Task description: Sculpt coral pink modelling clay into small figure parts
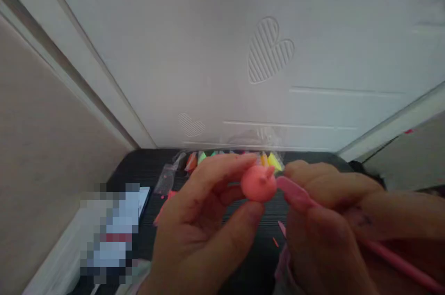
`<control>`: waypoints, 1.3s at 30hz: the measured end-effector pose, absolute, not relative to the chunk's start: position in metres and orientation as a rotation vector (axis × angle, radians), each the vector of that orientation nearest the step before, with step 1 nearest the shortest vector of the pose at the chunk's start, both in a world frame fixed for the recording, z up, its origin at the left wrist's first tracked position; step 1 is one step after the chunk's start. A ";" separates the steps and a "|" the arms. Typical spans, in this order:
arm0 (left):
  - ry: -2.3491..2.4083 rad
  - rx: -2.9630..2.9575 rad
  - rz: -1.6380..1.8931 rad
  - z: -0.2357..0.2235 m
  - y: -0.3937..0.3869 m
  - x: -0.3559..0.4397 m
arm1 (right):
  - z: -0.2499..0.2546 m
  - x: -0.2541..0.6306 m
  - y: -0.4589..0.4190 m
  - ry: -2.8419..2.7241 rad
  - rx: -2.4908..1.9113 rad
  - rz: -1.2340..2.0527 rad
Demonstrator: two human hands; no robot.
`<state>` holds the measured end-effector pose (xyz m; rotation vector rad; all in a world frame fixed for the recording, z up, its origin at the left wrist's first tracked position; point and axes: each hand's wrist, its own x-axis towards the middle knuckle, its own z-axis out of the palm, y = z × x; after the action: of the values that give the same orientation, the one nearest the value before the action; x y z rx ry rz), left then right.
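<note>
A small pink clay ball (pixel 255 185) is pinched between the thumb and fingers of my left hand (pixel 198 225). Two little points of the same pink clay stick out from its upper right side. My right hand (pixel 333 211) grips a pink modelling tool (pixel 295 193), whose long handle runs out below toward the lower right. The tool's flat, curved tip is right beside the ball's right edge; whether it touches the clay I cannot tell.
Along the back of the dark table (pixel 243 267) lie clay packets in several colours, including a yellow packet (pixel 274 161). A clear plastic bag (pixel 166 178) and a partly pixelated phone (pixel 143 200) are on the left. A white panel with embossed hearts (pixel 269 52) rises behind.
</note>
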<state>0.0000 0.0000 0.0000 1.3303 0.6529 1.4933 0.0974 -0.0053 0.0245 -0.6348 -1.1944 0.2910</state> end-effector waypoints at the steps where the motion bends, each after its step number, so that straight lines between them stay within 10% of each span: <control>1: 0.673 1.355 1.518 -0.002 0.001 -0.001 | 0.021 0.097 -0.004 -1.164 -0.635 0.294; 39: 0.904 1.638 1.897 -0.001 -0.007 0.004 | 0.004 0.106 0.000 -1.117 -0.515 0.668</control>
<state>0.0040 -0.0071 -0.0005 1.6376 0.9039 1.8973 0.1061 -0.0004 0.0044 -0.5145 -1.1171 0.6684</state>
